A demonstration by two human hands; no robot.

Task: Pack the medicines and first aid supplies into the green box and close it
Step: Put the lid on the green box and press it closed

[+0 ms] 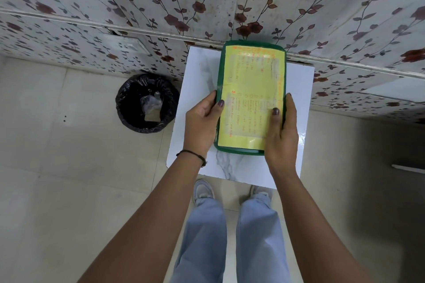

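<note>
The green box point(250, 80) sits on a small white marble-patterned table point(197, 71), its lid down and covered by a yellow sheet with orange writing. My left hand point(202, 122) grips the box's left edge near the front, thumb on the lid. On the opposite side my right hand point(281, 131) holds the right edge, its thumb resting on the yellow sheet. No medicines or first aid supplies are visible; the box's inside is hidden.
A round bin point(147, 103) lined with a black bag stands on the tiled floor left of the table. A wall with floral paper runs right behind the table. My legs and shoes are at the table's near edge.
</note>
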